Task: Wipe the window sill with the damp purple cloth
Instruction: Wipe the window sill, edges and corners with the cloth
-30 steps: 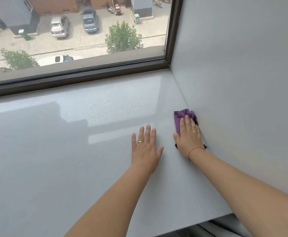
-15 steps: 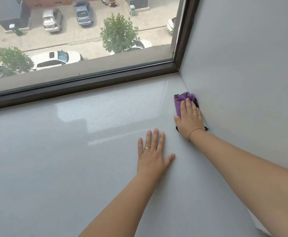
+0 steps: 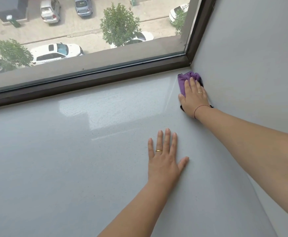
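The purple cloth [image 3: 185, 80] lies bunched on the pale grey window sill [image 3: 88, 151], in the far right corner where the dark window frame meets the side wall. My right hand [image 3: 193, 98] presses flat on top of it, fingers toward the frame; most of the cloth is hidden beneath the palm. My left hand [image 3: 163, 156] rests flat on the bare sill nearer to me, fingers spread, holding nothing. A faint damp streak runs along the sill just left of the cloth.
A dark brown window frame [image 3: 88, 79] borders the sill's far edge. The grey side wall [image 3: 251, 57] rises directly right of the cloth. Through the glass are parked cars and trees far below.
My right hand has slid the cloth along the wall away from me, into the corner by the frame. My left hand has stayed flat on the sill. The view has leaned forward.
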